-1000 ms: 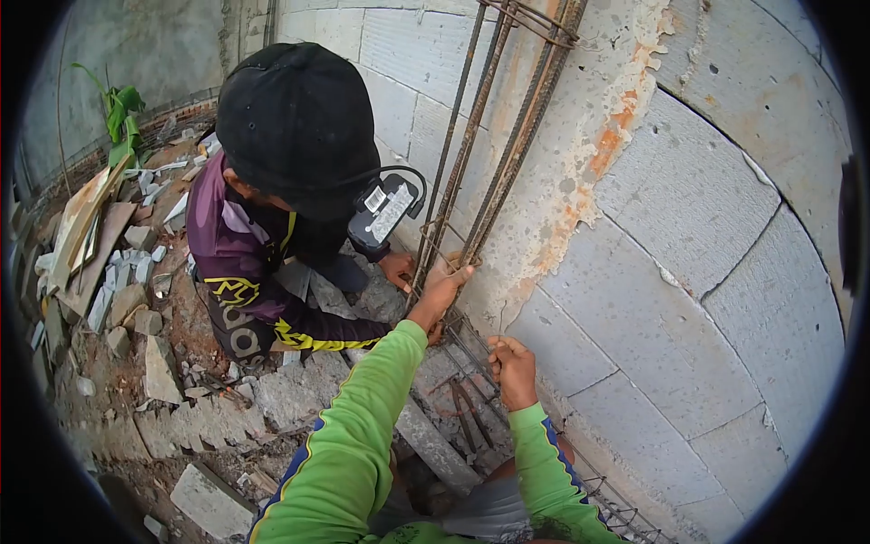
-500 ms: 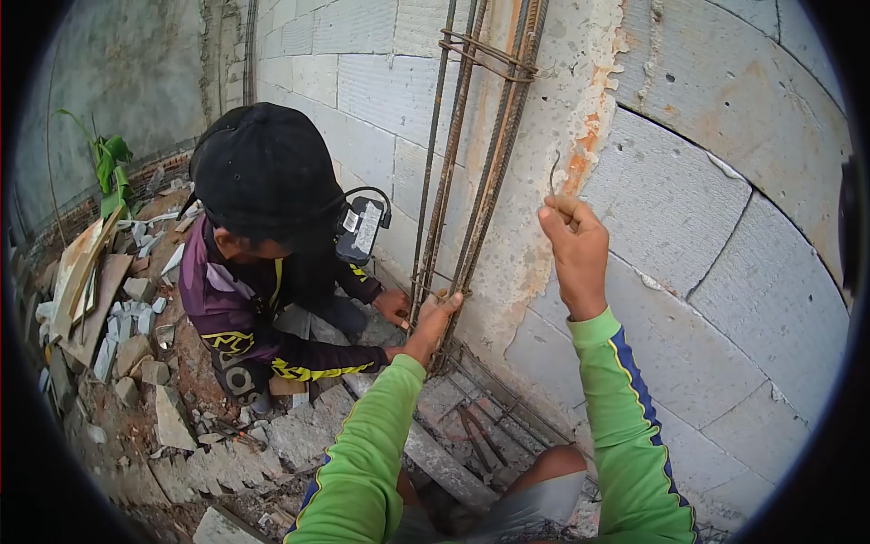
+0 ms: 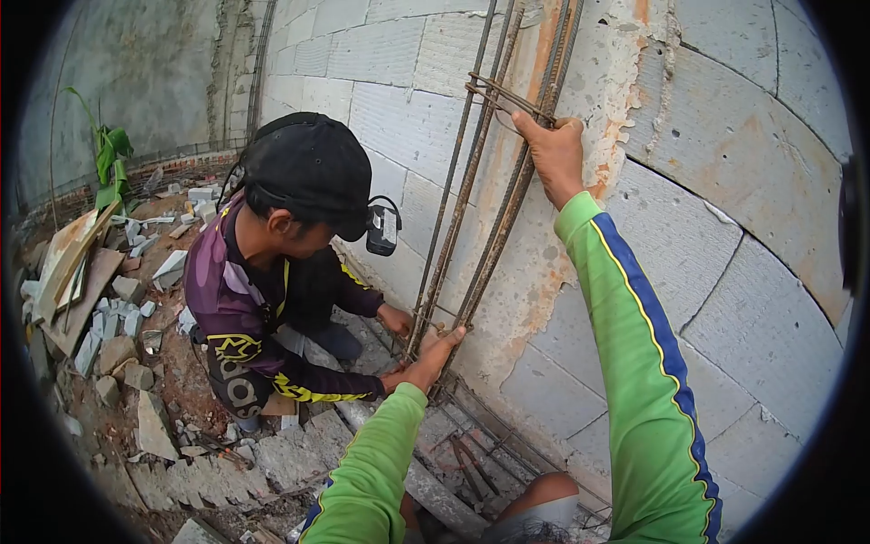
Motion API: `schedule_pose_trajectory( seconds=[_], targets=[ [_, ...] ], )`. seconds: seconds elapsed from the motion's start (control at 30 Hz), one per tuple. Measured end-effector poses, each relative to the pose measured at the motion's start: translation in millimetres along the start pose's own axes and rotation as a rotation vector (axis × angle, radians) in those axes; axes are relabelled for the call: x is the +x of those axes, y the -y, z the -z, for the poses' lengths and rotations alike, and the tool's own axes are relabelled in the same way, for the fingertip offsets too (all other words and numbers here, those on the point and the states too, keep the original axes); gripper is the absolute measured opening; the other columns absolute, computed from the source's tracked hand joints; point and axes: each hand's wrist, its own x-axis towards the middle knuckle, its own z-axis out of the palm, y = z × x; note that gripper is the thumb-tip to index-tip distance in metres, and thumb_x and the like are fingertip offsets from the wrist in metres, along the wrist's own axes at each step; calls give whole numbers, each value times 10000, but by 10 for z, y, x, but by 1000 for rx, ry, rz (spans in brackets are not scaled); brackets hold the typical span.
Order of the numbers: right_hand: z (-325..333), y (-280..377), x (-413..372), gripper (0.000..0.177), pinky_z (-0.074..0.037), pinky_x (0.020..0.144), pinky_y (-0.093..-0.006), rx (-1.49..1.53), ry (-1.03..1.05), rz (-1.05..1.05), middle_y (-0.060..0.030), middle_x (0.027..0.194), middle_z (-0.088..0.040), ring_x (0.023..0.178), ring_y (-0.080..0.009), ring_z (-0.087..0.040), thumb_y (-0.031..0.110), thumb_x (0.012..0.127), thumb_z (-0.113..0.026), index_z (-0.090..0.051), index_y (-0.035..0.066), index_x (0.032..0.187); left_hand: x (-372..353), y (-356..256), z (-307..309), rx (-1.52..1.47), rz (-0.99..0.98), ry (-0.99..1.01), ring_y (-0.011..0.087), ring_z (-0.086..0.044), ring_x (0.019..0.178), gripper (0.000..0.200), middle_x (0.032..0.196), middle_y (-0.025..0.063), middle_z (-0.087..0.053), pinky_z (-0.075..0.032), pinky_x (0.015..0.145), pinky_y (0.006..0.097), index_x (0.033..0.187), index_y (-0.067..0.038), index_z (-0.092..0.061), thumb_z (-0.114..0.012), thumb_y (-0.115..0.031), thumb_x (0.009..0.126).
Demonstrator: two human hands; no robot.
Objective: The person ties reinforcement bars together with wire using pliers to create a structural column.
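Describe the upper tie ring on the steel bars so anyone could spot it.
Find the tall steel bars before the pale block wall. Follow them up to the right hand; the upper tie ring crosses them there. Unlike the lower ring down by the left hand, it sits near the picture's top.

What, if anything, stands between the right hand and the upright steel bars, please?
Nothing visible does: the right hand appears to rest on the upright steel bars, high up. The co-worker's hands and the left hand are near their lower end, out of its way.
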Motion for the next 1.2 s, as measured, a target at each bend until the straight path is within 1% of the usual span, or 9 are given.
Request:
schedule_pose_trajectory(
  seconds=[0.13,0.23,0.3,0.47,0.67,0.73,0.83,1.13,1.2],
  targets=[
    [55,-29,-48,848,-519,776,-316,47,63,10,-184,964,-644,871,-229,-636,560,739,-820,-495,-125,1120,-1,-60,22,154,-1,-60,345,-490,1256,859,1325,271,-511,-374,1052,392,1393,120,-374,-752,-401,825],
    [108,0,-51,857,-527,789,-323,-29,69,35,-203,963,-667,879,-253,-660,601,745,-793,-529,-124,1117,-123,-188,-33,365,-160,-393,345,-532,1075,589,1152,232,-539,-409,946,402,1221,81,-468,-714,-257,806],
    [139,3,-45,868,-530,791,-324,-46,69,37,-209,959,-673,880,-263,-668,619,744,-785,-539,-126,1115,-174,-405,-201,512,-516,-662,326,-499,958,401,1036,197,-498,-399,885,411,1080,40,-483,-654,-180,792],
    [174,5,-45,866,-536,782,-336,-64,85,42,-211,937,-683,872,-261,-674,653,735,-770,-584,-124,1070,40,-1713,-910,228,-1098,-496,380,-468,1089,473,1145,232,-487,-357,997,461,1232,64,-466,-598,-207,867],
    [267,55,-39,798,-536,789,-421,-180,148,20,-288,929,-695,923,-389,-692,664,761,-718,-638,-81,1034,717,-3763,-1188,-122,-1128,-413,353,-475,1276,504,1345,255,-509,-331,1108,410,1345,97,-467,-427,-260,991],
    [272,48,-11,790,-539,753,-446,-200,146,41,-277,860,-694,866,-407,-694,690,783,-678,-643,-71,990,1128,-4041,-1008,-10,-673,50,217,-549,1176,501,1336,100,-589,-411,996,404,1372,-53,-524,-336,-378,1042],
    [277,71,38,796,-536,717,-480,-332,212,33,-271,815,-688,819,-426,-691,718,800,-637,-648,-69,920,1213,-4146,-1010,-21,-579,231,195,-606,1043,502,1259,42,-642,-443,919,411,1313,-94,-570,-320,-443,1052],
    [254,51,86,756,-543,740,-448,-231,248,-50,-280,838,-688,831,-400,-698,638,753,-719,-642,-102,888,1352,-3842,-1007,46,-685,136,226,-680,926,524,1100,81,-674,-506,797,418,1173,-45,-610,-304,-452,1050],
    [207,-9,66,664,-510,667,-360,-109,184,3,-169,758,-652,710,-229,-622,549,756,-762,-627,-91,869,1371,-3652,-911,55,-672,155,241,-702,861,558,1098,107,-676,-522,763,401,1194,-8,-606,-282,-439,1051]
  ],
)
